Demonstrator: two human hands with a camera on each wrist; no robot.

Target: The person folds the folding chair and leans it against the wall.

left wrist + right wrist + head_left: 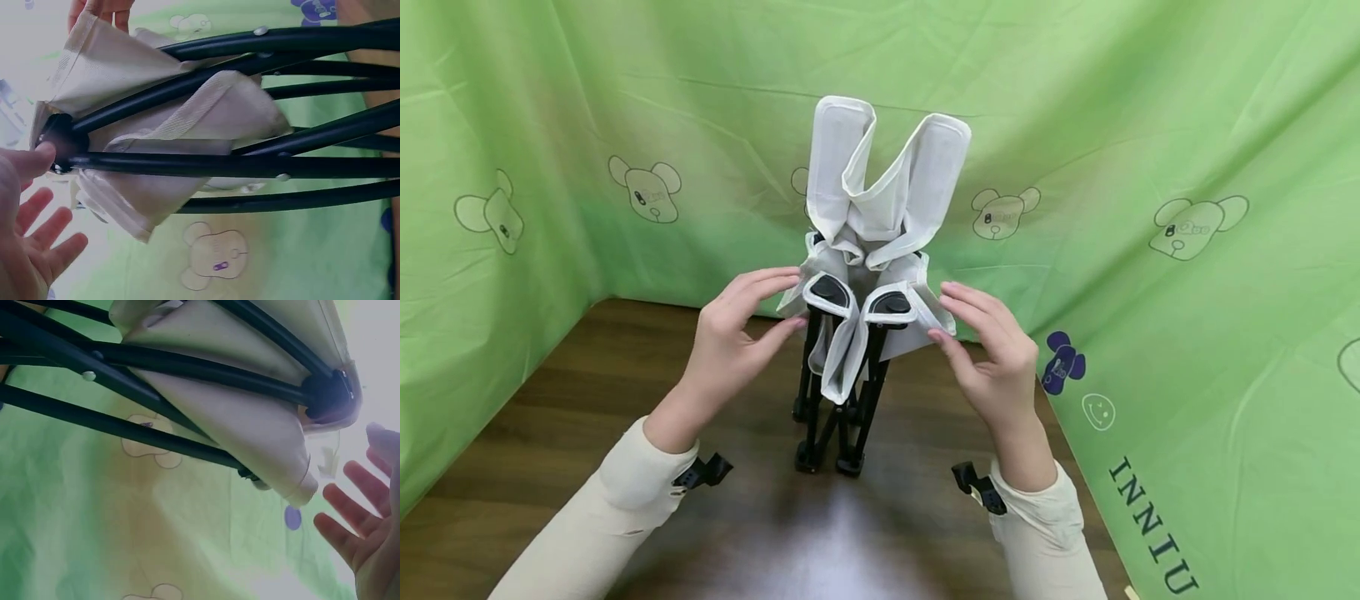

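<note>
A small folding chair (pixel 891 187) with off-white fabric and black tube legs (pixel 812 387) stands upright, partly folded, in the head view. My left hand (pixel 733 333) is at its left side, thumb and fingers spread; in the left wrist view the thumb overlaps a black corner joint (pixel 65 140), and I cannot tell whether it touches. On the other side, my right hand (pixel 992 358) is beside a fabric flap (pixel 934 312). The right wrist view shows that hand's fingers (pixel 350 512) extended and apart from the fabric (pixel 250 425). Part of the seat is hidden in folds.
The chair's feet (pixel 850 465) rest on a brown wood-look surface (pixel 730 533). Green cloth (pixel 715 83) printed with bear heads surrounds it at the back and both sides. Each wrist carries a small black camera mount (pixel 703 472).
</note>
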